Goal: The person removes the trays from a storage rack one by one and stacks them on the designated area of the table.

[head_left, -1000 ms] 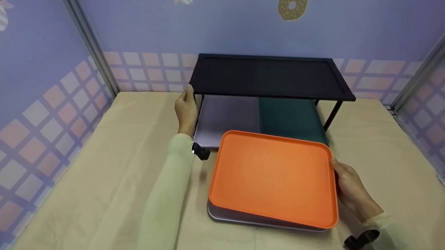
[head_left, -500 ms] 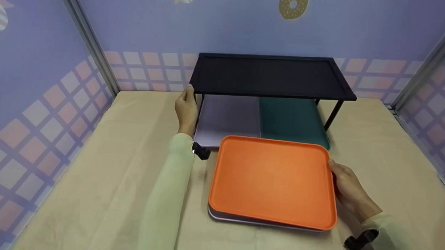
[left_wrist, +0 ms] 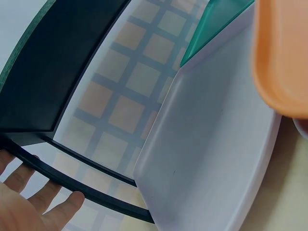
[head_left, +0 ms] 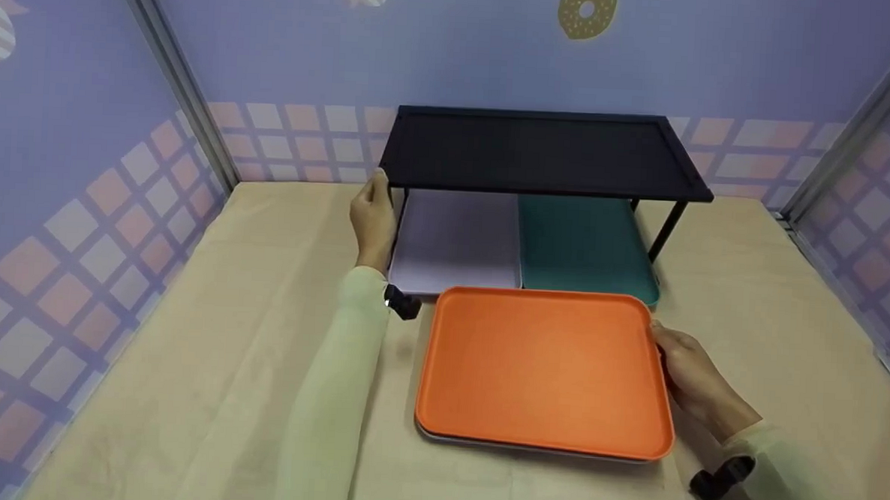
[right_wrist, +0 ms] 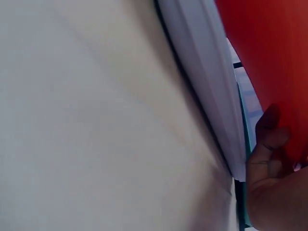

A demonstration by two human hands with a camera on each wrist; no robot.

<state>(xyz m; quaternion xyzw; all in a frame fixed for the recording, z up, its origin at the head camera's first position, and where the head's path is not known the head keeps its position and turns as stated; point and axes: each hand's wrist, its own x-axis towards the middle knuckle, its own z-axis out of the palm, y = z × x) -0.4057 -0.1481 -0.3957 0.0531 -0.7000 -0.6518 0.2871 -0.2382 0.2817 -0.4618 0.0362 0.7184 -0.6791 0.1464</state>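
Observation:
An orange tray (head_left: 545, 371) lies over a pale tray, whose rim (head_left: 437, 436) barely shows beneath it in the head view. My right hand (head_left: 698, 377) grips the orange tray's right edge; in the right wrist view, curled fingers (right_wrist: 272, 139) lie against its underside. With my left hand (head_left: 373, 220) I hold the front left corner of a black rack (head_left: 547, 153). The left wrist view has those fingers (left_wrist: 45, 195) around the rack's leg. Under the rack a lilac tray (head_left: 460, 239) and a green tray (head_left: 588, 249) lie side by side.
A beige cloth (head_left: 261, 332) covers the table. The rack's front right leg (head_left: 665, 233) stands beside the green tray. Patterned walls (head_left: 295, 63) close off the back and both sides, with metal posts (head_left: 189, 81) at the corners.
The orange tray's far edge has come down and toward me, so it now lies nearly level over the pale tray. My right hand has shifted slightly left with it. My left hand stays put.

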